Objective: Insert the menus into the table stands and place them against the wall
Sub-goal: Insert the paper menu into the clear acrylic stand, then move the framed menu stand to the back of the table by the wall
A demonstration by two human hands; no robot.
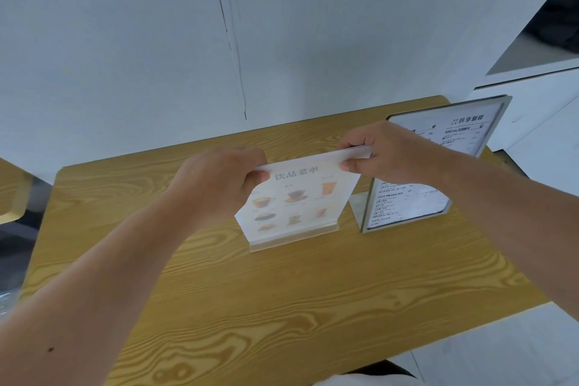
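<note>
Pale grey wall [125, 41] fills the upper half of the view, with a thin dark line running down it near twelve o'clock, and a yellow wood-grain table [282, 307] butts against it below. At two o'clock a white cabinet [532, 97] stands beside the table's far right corner. On the table at about three o'clock stands a silver-framed upright menu stand with black text on a white sheet [416, 197], turned at an angle, its upper corner close to the wall. At the table's centre sits a clear acrylic table stand [294, 240], its base flat on the wood, well apart from the wall and just beside the framed stand. Inside it is a pale drinks menu printed with orange cups [297, 200], reaching down to the base slot. Both bare forearms reach in from six and seven o'clock. The left hand [219, 182] pinches the top left corner of the clear stand, fingers closed on it, and the right hand [385, 150] pinches the top right corner, thumb beneath and fingers over the upper edge.
</note>
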